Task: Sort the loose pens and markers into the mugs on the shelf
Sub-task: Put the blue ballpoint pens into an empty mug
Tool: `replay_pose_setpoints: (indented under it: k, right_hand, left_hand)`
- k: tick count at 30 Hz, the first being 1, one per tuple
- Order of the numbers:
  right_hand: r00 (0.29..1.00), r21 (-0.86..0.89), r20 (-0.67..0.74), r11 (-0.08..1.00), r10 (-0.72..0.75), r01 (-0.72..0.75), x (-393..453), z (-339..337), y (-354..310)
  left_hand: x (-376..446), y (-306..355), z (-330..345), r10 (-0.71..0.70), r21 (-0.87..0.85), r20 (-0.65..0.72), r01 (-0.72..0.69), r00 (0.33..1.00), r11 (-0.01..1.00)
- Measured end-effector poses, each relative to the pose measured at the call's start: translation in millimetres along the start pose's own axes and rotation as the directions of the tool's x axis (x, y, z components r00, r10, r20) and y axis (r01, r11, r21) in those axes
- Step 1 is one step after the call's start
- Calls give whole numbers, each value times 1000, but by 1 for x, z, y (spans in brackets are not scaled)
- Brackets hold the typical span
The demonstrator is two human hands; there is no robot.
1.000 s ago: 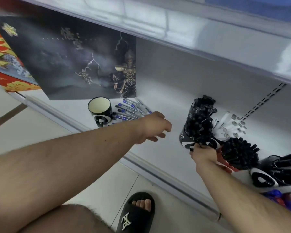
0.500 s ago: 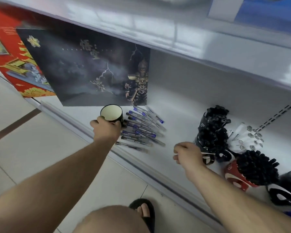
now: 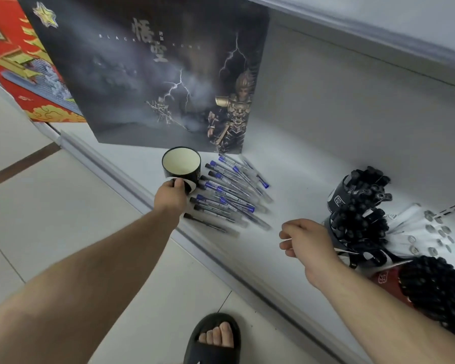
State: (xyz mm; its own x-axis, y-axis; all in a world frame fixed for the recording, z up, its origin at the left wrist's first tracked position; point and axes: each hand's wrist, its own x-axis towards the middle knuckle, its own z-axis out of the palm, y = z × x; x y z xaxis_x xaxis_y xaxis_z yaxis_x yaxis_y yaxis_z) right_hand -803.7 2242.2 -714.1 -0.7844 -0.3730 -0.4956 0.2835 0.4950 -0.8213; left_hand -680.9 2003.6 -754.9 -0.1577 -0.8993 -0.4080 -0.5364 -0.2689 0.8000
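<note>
An empty black mug (image 3: 181, 164) with a cream inside stands upright on the white shelf (image 3: 300, 185). My left hand (image 3: 170, 197) grips its near side, thumb on the white patch. Several loose pens (image 3: 231, 195) with blue and black caps lie side by side just right of the mug. My right hand (image 3: 306, 239) hovers over the shelf's front part, right of the pens, fingers loosely curled and holding nothing. Behind it stand mugs packed with black pens (image 3: 360, 206) and white markers (image 3: 426, 229).
A large dark poster box (image 3: 153, 74) stands behind the mug, with a red box (image 3: 19, 61) to its left. The shelf's front rail (image 3: 132, 185) runs diagonally. A red mug full of black pens (image 3: 431, 290) sits at the far right. My sandalled foot (image 3: 213, 340) is on the tiled floor.
My left hand moved left from above the pens to the empty mug and took hold of it. My right hand let go of the filled mug and drew back toward the pens.
</note>
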Motion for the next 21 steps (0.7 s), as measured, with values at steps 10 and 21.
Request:
replay_pose_setpoints:
  k: [10, 21]
  right_hand:
    - [999, 29, 16, 999, -39, 38, -23, -19, 0]
    - [976, -69, -186, 990, 112, -127, -19, -29, 25]
  left_hand:
    - [-91, 8, -12, 298, -38, 326, -303, 897, 952]
    - [-144, -32, 61, 164, 177, 809, -501, 564, 847]
